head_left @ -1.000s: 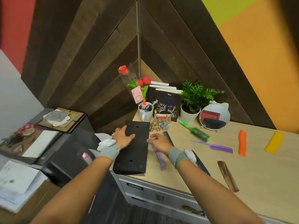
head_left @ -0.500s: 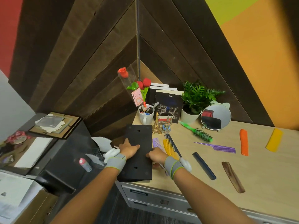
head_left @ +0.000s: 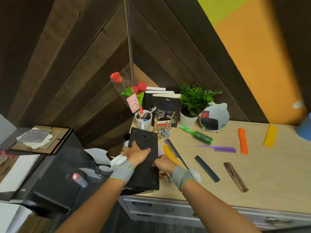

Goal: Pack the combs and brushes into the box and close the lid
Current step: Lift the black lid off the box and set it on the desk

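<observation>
A flat black box with its lid (head_left: 143,140) on lies at the desk's left end. My left hand (head_left: 136,153) rests flat on the lid, fingers spread. My right hand (head_left: 162,163) grips the lid's right edge, thumb on top. A lilac comb (head_left: 159,151) lies partly under that hand. Beside it lie a yellow comb (head_left: 170,151) and a black tail comb (head_left: 174,149). Further right are a dark blue comb (head_left: 206,168), a brown comb (head_left: 235,177), a purple tail comb (head_left: 218,148), an orange comb (head_left: 242,141), an amber comb (head_left: 270,138) and a green round brush (head_left: 198,136).
Behind the box stand a white mug (head_left: 143,121), small tower figurines (head_left: 155,124), books, a potted plant (head_left: 193,101) and a round mirror (head_left: 214,117). A blue object (head_left: 304,128) shows at the right edge. Drawers (head_left: 161,207) sit below the desk front. A black low unit (head_left: 55,174) stands left.
My right hand left the lilac comb's top and came to the lid's right edge. My left hand slid nearer along the lid. The view shifted, showing more combs.
</observation>
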